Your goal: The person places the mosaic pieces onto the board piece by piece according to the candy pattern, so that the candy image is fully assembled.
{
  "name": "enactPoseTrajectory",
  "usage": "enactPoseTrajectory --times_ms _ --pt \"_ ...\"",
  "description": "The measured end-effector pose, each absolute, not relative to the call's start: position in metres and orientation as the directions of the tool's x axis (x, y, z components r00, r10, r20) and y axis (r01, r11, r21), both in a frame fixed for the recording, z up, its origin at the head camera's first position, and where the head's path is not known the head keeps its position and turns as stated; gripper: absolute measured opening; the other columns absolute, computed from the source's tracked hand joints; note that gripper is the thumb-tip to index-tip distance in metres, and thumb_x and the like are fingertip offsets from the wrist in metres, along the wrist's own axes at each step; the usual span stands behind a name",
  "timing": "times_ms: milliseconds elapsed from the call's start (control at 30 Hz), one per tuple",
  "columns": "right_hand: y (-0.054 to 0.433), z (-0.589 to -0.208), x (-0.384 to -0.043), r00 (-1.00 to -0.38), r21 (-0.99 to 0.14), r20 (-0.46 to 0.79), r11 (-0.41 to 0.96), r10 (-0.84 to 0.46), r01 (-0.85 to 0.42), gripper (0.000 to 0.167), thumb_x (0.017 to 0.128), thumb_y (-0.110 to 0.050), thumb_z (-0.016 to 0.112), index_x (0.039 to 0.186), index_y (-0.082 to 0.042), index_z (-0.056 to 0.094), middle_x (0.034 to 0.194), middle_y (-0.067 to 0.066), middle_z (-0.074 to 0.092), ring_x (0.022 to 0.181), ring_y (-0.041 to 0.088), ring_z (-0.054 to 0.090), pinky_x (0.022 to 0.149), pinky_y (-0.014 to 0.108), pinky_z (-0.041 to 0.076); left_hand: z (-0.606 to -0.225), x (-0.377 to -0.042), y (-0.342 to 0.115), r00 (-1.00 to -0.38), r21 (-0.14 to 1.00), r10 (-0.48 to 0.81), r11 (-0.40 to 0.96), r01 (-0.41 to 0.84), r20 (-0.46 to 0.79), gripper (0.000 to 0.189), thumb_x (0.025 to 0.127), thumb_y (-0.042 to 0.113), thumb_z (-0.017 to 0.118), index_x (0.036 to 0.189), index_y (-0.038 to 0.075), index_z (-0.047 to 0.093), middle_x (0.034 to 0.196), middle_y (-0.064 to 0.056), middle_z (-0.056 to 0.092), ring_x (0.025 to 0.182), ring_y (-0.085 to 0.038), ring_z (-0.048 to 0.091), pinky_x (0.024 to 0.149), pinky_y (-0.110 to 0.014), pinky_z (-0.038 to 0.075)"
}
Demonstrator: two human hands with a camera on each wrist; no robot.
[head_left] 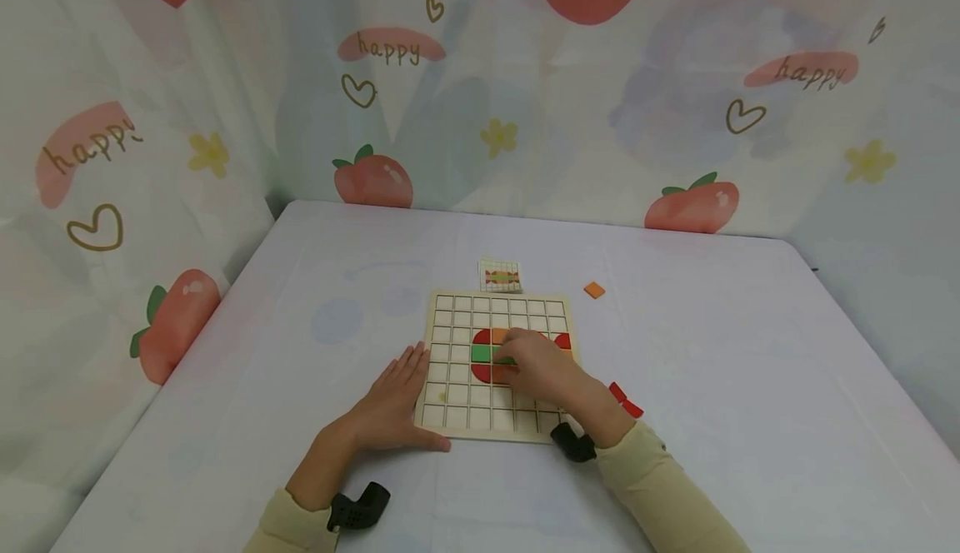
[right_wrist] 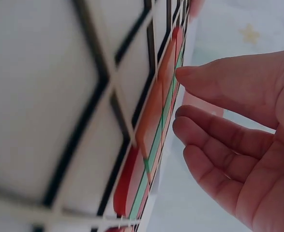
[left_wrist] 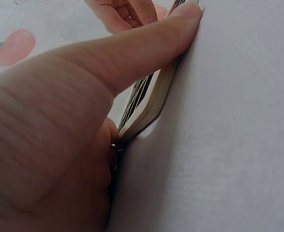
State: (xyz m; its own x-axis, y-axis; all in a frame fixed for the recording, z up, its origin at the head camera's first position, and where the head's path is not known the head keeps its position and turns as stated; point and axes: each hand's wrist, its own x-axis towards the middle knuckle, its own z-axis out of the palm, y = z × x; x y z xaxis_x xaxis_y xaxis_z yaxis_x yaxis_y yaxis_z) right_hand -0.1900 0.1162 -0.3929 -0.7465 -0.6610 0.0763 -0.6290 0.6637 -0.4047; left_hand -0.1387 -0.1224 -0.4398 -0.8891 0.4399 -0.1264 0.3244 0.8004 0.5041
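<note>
A pale wooden grid board [head_left: 457, 396] lies flat on the table. My left hand [head_left: 386, 403] rests against its left side with straight fingers, the thumb along the front edge. Over the middle of the board, my right hand [head_left: 546, 367] has its fingertips at the coloured tiles. Those tiles form a block of red [head_left: 481, 373], orange [head_left: 500, 336] and green [head_left: 482, 354], partly hidden by the hand. In the right wrist view, thumb and fingers [right_wrist: 214, 123] are apart beside the green row, with nothing visible between them. A red tile [head_left: 562, 341] sits at the board's right side.
A small pattern card [head_left: 501, 276] lies behind the board. One orange tile [head_left: 594, 290] is on the white table [head_left: 712, 328] at the back right. Red pieces [head_left: 632, 409] lie right of the board, close to the right forearm. A printed curtain [head_left: 570, 120] stands behind.
</note>
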Motion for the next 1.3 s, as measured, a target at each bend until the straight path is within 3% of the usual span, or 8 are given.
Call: enactPoseTrajectory --times_ms 600,1000,1300 --pt "0.141 -0.389 -0.215 -0.803 -0.368 0.005 0.746 -0.595 -0.555 0.015 0.079 -0.002 0.069 0.094 -0.003 0.072 0.091 0.003 0.063 0.085 0.018 0.058 0.072 0.03 0.048 -0.439 -0.137 -0.122 -0.895 0.499 0.431 0.804 0.323 -0.116 0.124 0.063 0.068 0.068 0.146 -0.001 0.007 0.152 -0.013 0.002 0.138 -0.022 -0.003 0.108 -0.042 0.005" --pt "0.154 -0.384 -0.231 -0.812 -0.345 0.009 0.761 -0.583 -0.55 0.012 0.081 -0.001 0.066 0.09 -0.004 0.073 0.086 0.004 0.063 0.078 0.017 0.054 0.069 0.032 0.047 -0.438 -0.136 -0.121 -0.894 0.504 0.434 0.801 0.324 -0.115 0.124 0.063 0.067 0.068 0.146 -0.001 0.007 0.152 -0.013 0.002 0.138 -0.023 -0.003 0.108 -0.042 0.005" --pt "0.164 -0.38 -0.244 -0.856 -0.371 -0.052 0.806 -0.514 -0.461 0.017 0.083 -0.004 0.065 0.099 0.001 0.07 0.093 0.009 0.063 0.087 0.023 0.058 0.078 0.038 0.049 -0.438 -0.136 -0.121 -0.895 0.503 0.433 0.801 0.326 -0.11 0.124 0.062 0.068 0.068 0.146 -0.001 0.008 0.152 -0.013 0.002 0.138 -0.023 -0.003 0.108 -0.042 0.005"
